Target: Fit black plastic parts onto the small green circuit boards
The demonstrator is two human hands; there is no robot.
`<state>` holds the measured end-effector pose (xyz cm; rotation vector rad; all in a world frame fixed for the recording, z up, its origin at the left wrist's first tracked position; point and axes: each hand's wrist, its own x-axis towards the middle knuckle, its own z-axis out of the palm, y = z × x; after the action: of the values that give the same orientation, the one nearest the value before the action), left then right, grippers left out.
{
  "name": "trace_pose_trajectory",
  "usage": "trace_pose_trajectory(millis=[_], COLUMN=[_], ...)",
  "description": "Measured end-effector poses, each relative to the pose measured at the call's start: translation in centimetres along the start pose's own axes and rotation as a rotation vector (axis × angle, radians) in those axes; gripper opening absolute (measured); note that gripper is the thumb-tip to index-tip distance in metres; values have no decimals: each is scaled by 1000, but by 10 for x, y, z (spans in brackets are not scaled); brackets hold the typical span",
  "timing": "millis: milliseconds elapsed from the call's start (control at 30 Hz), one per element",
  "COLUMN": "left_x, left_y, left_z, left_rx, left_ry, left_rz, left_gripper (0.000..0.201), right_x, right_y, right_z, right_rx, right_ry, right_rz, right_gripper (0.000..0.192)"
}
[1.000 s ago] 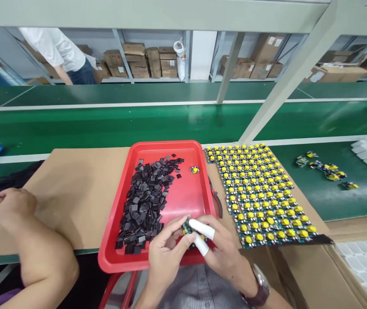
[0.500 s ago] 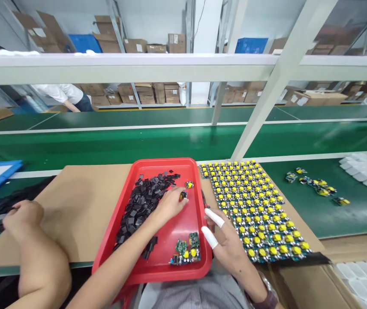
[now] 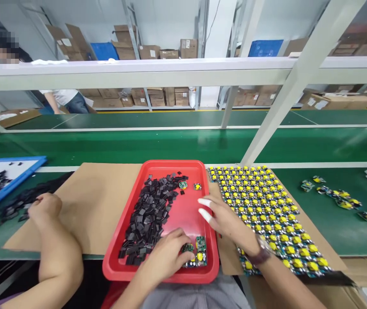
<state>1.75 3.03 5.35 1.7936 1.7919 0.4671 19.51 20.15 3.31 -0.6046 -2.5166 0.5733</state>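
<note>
The person's left hand rests curled over small green circuit boards with yellow parts at the near edge of the shallow red plastic tray; whether it grips one cannot be told. The right hand, open with white finger cots, hovers over the tray's right rim. A heap of black square chips fills the tray's left half.
</note>
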Motion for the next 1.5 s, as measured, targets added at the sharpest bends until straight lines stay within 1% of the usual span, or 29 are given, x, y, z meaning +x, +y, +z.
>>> trace_pose_trajectory(millis=[67, 133, 200, 267, 367, 467, 567, 633, 733, 833, 900, 1000, 1100, 1133, 1167, 1200, 1267, 1400, 1500], left_x=[-3, -4, -7, -13, -24, -33, -35, -34, -33, -33, -34, -33, -29, -27, -24, -22, -16, -8, -6], left_y=[-1, -4, -8, -12, -20, -27, -32, -33, -34, -34, -34, -33, -29, -27, -25, -22, -17, -4, 1], left_z=[8, 13, 16, 20, 31, 43, 49, 50, 48, 46, 45, 38, 28, 26, 24, 23, 23, 30, 33], left_rx=[-1, -31, -84, -136, -208, -243, -243, -240, -240, -253, -267, -339, -482, -518, -543, -555, -552, -567, -663], left_ry=[15, 52, 112, 186, 298, 386, 417, 429, 437, 437, 455, 504, 541, 540, 529, 509, 464, 420, 376], left_rz=[-35, -54, -67, -70, -52, -49, -46, -44, -43, -33, -33, -98, -167, -170, -167, -160, -137, -78, -125], left_gripper=[13, 16, 20, 24, 27, 29, 31, 34, 37, 36, 33, 29, 23, 21, 19, 17, 13, 12, 16], right_x=[39, 75, 103, 120, 125, 115, 103, 98, 99, 106, 108, 93, 58, 45, 31, 19, -2, -27, -37], right_y=[-1, 0, 6, 15, 30, 40, 37, 28, 16, 11, 7, -6, -32, -43, -52, -61, -72, -76, -73], right_z=[16, 32, 44, 50, 47, 37, 33, 36, 49, 58, 57, 44, 28, 24, 21, 20, 21, 30, 31], right_rx=[-29, -68, -112, -151, -198, -246, -279, -273, -233, -182, -128, -4, 155, 238, 368, 478, 626, 663, 633], right_ry=[-55, -85, -115, -149, -176, -186, -204, -234, -300, -328, -315, -257, -182, -147, -93, -41, 49, 181, 193], right_rz=[-47, -67, -71, -74, -73, -52, -57, -99, -163, -153, -117, -56, -1, 22, 55, 86, 156, 245, 210], right_gripper=[31, 31, 32, 31, 31, 27, 26, 26, 23, 20, 22, 24, 24, 21, 18, 15, 12, 16, 25])
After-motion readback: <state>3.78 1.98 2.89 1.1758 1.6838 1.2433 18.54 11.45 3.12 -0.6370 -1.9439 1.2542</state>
